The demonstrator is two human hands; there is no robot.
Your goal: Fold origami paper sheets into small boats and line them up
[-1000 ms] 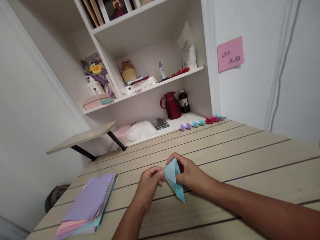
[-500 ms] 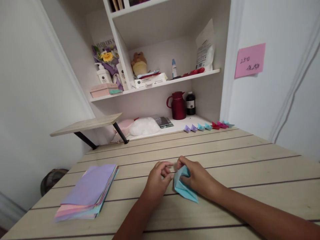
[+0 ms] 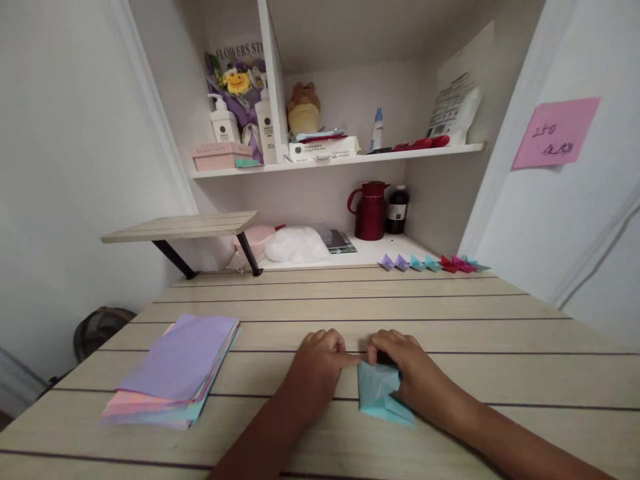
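Note:
A light-blue sheet of paper (image 3: pixel 377 390), folded into a small many-creased shape, lies on the wooden table. My right hand (image 3: pixel 407 367) grips its right side and upper edge, fingers bent over the top and hiding part of the folds. My left hand (image 3: pixel 320 363) is closed at the paper's upper left, its fingers curled in with nothing seen in them. Its thumb stretches out and touches the paper's upper left corner.
A stack of coloured paper (image 3: pixel 185 367), purple on top, lies at the left. Several small folded paper boats (image 3: pixel 417 264) line the table's back edge. A small raised shelf (image 3: pixel 183 227) stands back left; a red jug (image 3: pixel 371 212) is behind the table.
The blue paper has gone from tilted up in my right hand to lying flatter on the table. My left thumb has moved onto its corner. The camera view has shifted.

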